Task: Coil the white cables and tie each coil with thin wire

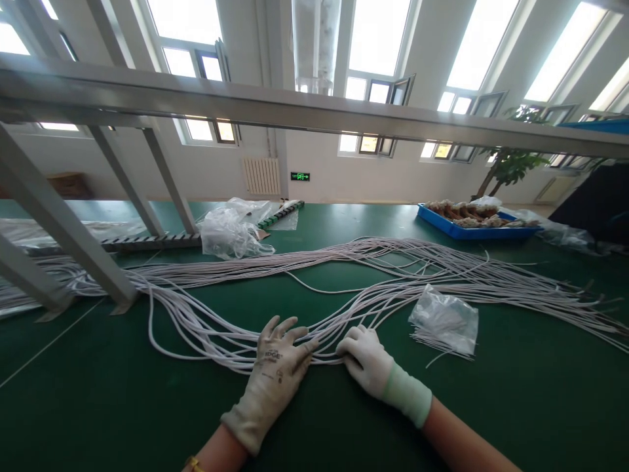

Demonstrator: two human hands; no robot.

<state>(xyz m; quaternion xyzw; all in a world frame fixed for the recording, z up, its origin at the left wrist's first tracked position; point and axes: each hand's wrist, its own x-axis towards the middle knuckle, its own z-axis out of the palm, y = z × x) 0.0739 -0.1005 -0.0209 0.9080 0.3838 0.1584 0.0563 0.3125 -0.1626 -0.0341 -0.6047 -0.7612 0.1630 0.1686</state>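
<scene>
A: Where do the hands stand?

B: Both gloved hands rest on a bundle of white wires [275, 308] spread across the green counter [98, 393]. The left hand [278, 367] lies flat and open, fingers splayed over the strands. The right hand [366, 357] curls loosely on the same strands just beside it, knuckles up; whether it pinches any wire cannot be told.

A: What step does this look like?

B: By my reading, gathering or straightening the near loop of the bundle. The next move likely calls for holding the strands down with one palm while the other draws them together without tangling.

A: Anything else close by?

B: A small clear bag [445, 321] lies near the right hand; a blue tray [472, 231] sits well apart at the far edge.
</scene>
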